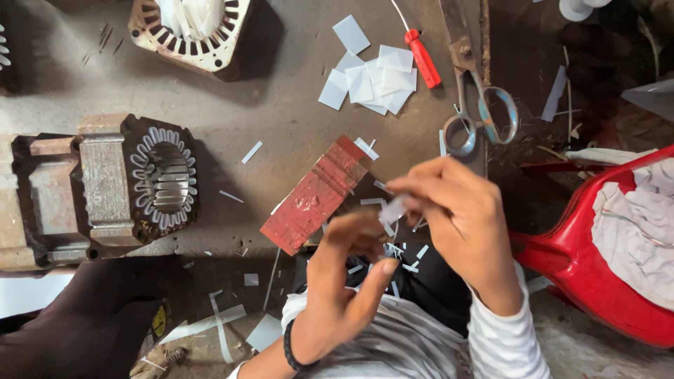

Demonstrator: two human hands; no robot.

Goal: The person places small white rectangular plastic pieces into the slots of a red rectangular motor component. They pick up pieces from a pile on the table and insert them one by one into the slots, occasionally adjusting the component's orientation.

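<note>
we look down on a concrete floor (pixel 281 119) and go from its left edge to its right. at the far left lies a rusty motor housing (pixel 98 189) on its side, its stator (pixel 165 177) ringed with pale slot liners facing right. above it, near the top edge, a second stator (pixel 193 31) has white paper poking out of its bore. thin paper strips (pixel 251 151) lie scattered on the floor between them.

near the middle a red block (pixel 317 194) lies at a slant, its lower end close to our left hand (pixel 344 288). that hand is raised palm-side up, fingers curled loosely with the thumb out toward the right; a dark band sits on the wrist. its fingertips are blurred, so we cannot tell whether it pinches anything.

just above and right, our right hand (pixel 460 224) pinches a small white paper slip (pixel 392 209) between thumb and fingertips, a narrow grip closed on the slip. the slip hangs in the air just right of the block's lower half, between the two hands and over our lap, where more offcuts (pixel 407 263) lie on dark cloth.

toward the top edge a pile of white squares (pixel 372 81) sits beside a red screwdriver (pixel 423 57), then scissors (pixel 477 105) with blades pointing up. at the right edge a red chair (pixel 583 267) holds pale cloth (pixel 635 217).
</note>
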